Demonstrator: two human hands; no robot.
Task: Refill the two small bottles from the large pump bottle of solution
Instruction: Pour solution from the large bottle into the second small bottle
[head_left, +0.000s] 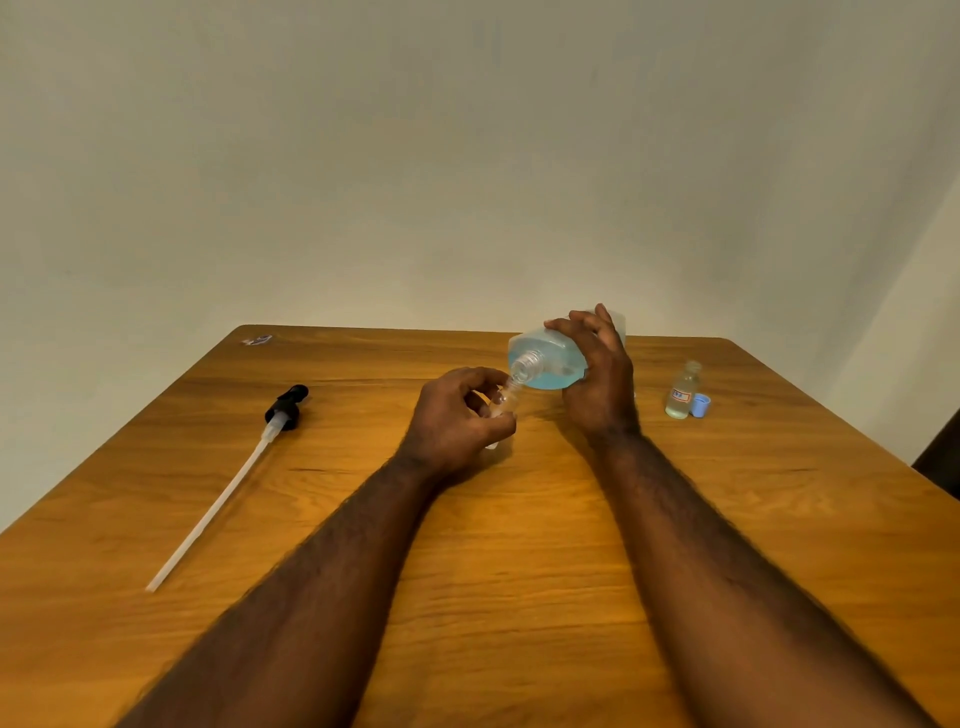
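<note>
Nearest, item one: desk, wood-grain top, two bare forearms reaching across it.

Item two: pump, black head with a long pale tube, lying flat at the left. It is out of the large bottle and well apart from both hands, so no obstruction.

Item three: left grip, fingers and thumb curled round the first small bottle. The bottle is clear, held tilted just above the desk, open mouth raised toward the right.

Item four: right grip, wrapped over the large bottle. The bottle is tipped on its side, blue solution pooled toward the open threaded neck, which sits right at the small bottle's mouth. Whether liquid is running cannot be told.

Step in hand, as judged: filling the first small bottle. A wide neck over a narrow mouth is likely to flood, so tip slowly, keep the two mouths lined up, bring the small bottle upright as it fills, and stop short of the brim.

Item five: second small bottle, labelled, uncapped, upright at the right, some pale liquid inside. A blue cap lies just beside it. Both are near the right forearm and could be knocked when the large bottle comes down.

Item six: small scrap at the far left corner, too small to identify.
</note>
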